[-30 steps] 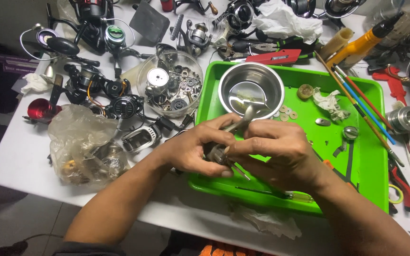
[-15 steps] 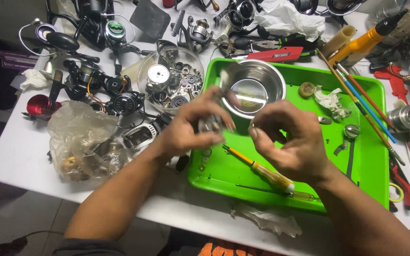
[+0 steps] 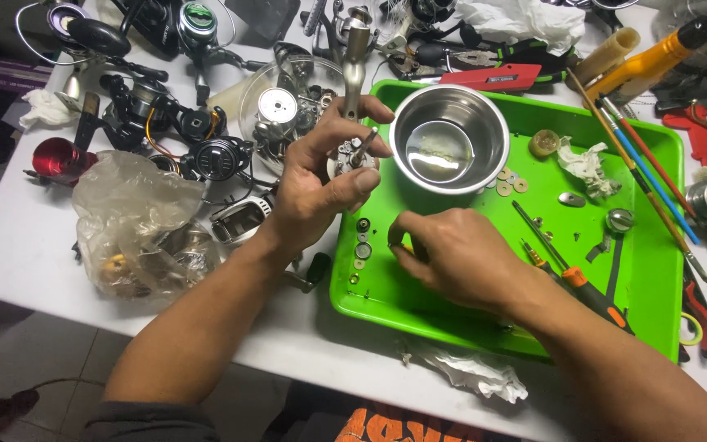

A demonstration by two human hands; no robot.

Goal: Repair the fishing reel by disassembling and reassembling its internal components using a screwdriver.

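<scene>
Left hand (image 3: 321, 176) is gripping a metal reel part (image 3: 352, 139); right hand (image 3: 452, 254) is pinching a small piece just beside the washers (image 3: 362, 245) on the green tray (image 3: 648, 245).

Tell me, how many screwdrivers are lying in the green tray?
2: an orange-handled screwdriver and a thinner dark screwdriver, both in the green tray near the right hand. That hand may hide more.
</scene>
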